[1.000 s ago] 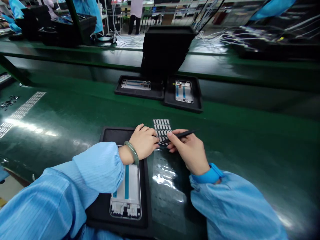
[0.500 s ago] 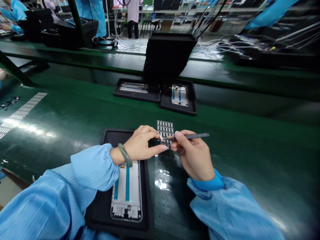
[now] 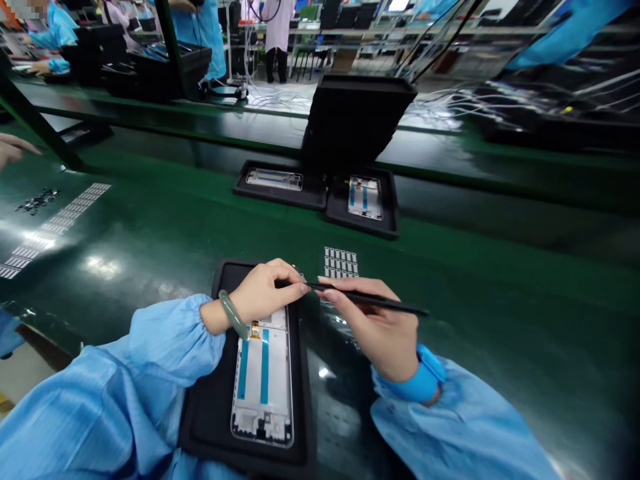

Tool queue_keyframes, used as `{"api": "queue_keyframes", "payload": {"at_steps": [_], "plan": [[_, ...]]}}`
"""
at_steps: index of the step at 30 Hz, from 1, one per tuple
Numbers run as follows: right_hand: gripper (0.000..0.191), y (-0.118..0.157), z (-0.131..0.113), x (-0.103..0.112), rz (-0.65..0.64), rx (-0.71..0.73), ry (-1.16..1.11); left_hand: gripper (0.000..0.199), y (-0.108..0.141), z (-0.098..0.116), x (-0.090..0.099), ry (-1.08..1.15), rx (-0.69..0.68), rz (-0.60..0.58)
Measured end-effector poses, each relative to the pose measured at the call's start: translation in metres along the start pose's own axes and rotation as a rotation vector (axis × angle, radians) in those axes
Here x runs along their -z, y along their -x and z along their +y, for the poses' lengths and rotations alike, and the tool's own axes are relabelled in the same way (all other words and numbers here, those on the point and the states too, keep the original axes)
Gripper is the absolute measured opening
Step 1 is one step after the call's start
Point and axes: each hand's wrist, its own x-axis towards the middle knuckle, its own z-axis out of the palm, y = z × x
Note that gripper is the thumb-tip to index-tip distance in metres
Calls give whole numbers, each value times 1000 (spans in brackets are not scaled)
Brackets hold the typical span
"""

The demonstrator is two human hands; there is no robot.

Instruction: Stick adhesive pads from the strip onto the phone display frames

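My right hand [image 3: 383, 327] grips dark tweezers [image 3: 370, 300], their tips pointing left to my left fingertips. My left hand [image 3: 265, 290] is closed in a pinch, thumb against fingers, on a small whitish piece [image 3: 301, 275] that is mostly hidden. The tweezer tips meet that pinch. Below my left hand, a phone frame [image 3: 277, 393] with two blue strips lies in a black tray [image 3: 207, 413]; my hand and wrist cover its upper end. Just beyond my right fingers is a sheet of small grey pieces [image 3: 341, 261], its near part hidden by the hand.
Two black trays [image 3: 280, 198] with phone frames stand at the back, before a tall black tray stack [image 3: 357, 120]. To the left lie a strip of small pieces [image 3: 75, 212] and loose dark parts [image 3: 39, 200]. A co-worker's hand [image 3: 15, 148] shows at the left edge.
Both hands have come left and nearer the tray, off the sheet of small pieces. My left thumb and fingers have closed together on the small piece. The tweezers now slope down to the right.
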Motion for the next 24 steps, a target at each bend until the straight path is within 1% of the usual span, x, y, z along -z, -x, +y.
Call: {"api": "queue_keyframes", "payload": {"at_steps": [2, 5, 10, 12, 15, 17, 19, 22, 24], "plan": [[18, 1, -1, 0, -46, 122, 52, 9, 3, -2, 4, -7, -15, -4], [22, 1, -6, -2, -66, 203, 80, 11, 7, -3, 9, -14, -23, -16], [23, 1, -10, -7, -48, 191, 86, 7, 12, 2, 17, -1, -4, -39], [18, 2, -7, -9, -43, 132, 69, 7, 15, 3, 21, 9, 8, -42], [12, 5, -1, -15, -43, -2, -14, 7, 17, 3, 26, 25, 18, -44], [12, 7, 1, -18, -38, -39, -73, 7, 18, 2, 29, 36, 21, -40], [15, 9, 1, -21, -33, -4, -102, 7, 18, 1, 31, 48, 21, -37], [25, 12, -4, -22, -52, 115, -86, 8, 19, 2, 34, 50, 17, -48], [31, 12, -8, -22, -77, 168, -71, 8, 20, 3, 36, 37, 14, -56]]}}
